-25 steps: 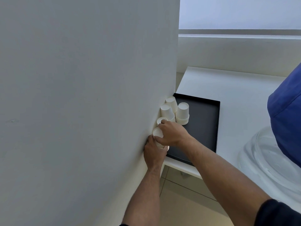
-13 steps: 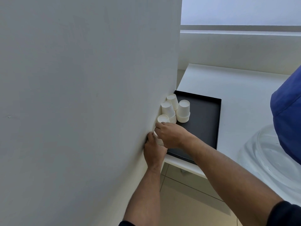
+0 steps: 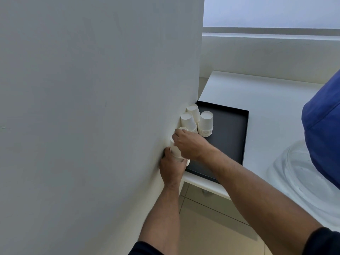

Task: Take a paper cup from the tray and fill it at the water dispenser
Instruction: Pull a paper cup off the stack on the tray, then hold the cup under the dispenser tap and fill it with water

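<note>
Gripping cup stack (image 3: 175, 150) w/ both hands; tray (image 3: 230, 137) beneath

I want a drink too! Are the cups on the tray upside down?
Yes. The cup stacks on the black tray stand upside down, flat bottoms up.

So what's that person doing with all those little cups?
A person is getting one paper cup. The left hand grips the bottom of a stack of cups at the near corner of the black tray, right beside the wall. The right hand holds the top of that stack, seemingly to pull one cup off. Three more stacks stand upside down on the tray behind. No cup is free yet, and nothing has been filled.
</note>
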